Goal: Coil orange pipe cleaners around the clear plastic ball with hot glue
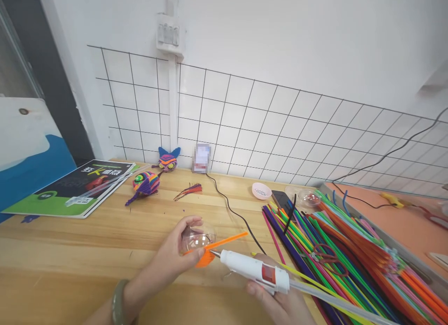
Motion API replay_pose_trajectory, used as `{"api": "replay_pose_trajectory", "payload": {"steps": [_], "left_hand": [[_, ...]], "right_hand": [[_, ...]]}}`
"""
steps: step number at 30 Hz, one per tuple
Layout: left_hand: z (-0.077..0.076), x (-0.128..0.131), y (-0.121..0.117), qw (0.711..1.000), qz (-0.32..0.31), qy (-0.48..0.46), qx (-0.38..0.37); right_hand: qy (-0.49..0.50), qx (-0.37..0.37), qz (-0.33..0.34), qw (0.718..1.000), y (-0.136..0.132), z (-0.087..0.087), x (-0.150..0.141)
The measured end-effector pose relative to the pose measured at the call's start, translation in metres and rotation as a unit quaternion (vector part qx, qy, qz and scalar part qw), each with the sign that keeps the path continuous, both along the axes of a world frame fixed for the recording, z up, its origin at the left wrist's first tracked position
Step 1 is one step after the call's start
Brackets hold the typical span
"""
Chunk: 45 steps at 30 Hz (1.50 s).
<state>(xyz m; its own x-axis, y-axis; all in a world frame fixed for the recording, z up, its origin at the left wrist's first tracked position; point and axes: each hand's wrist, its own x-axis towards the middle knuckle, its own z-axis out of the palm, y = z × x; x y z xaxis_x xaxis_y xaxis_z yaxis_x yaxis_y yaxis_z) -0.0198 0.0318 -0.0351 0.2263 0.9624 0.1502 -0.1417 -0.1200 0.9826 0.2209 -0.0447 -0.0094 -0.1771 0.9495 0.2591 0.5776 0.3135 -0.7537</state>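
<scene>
My left hand (184,250) is closed around a clear plastic ball (196,238), its thumb pressed near the front. Orange pipe cleaner (205,258) covers the ball's lower part, and a loose straight end (229,240) sticks out to the right. In my right hand (276,297) is a white hot glue gun (250,266) with a red window on its side. A long translucent glue stick (329,294) runs out of its back. The metal nozzle (215,253) points at the orange strand beside my left thumb; whether it touches cannot be made out.
Colourful pipe cleaners (350,250) and red-handled scissors (331,259) lie at right. Behind are a pink bowl (261,191), a phone (281,200) and a black cord (229,206). Two yarn-wrapped figures (146,182) and a booklet (75,187) are at left. A wire grid (241,115) stands against the wall.
</scene>
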Motion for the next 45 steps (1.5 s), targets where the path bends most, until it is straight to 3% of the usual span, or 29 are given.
{"api": "replay_pose_trajectory", "payload": {"steps": [45], "left_hand": [[0.0013,-0.0013,-0.0011,0.999,-0.033,-0.013,-0.015]], "right_hand": [[-0.062,-0.006,-0.008,0.998,0.0020,-0.0040,0.0045]]}}
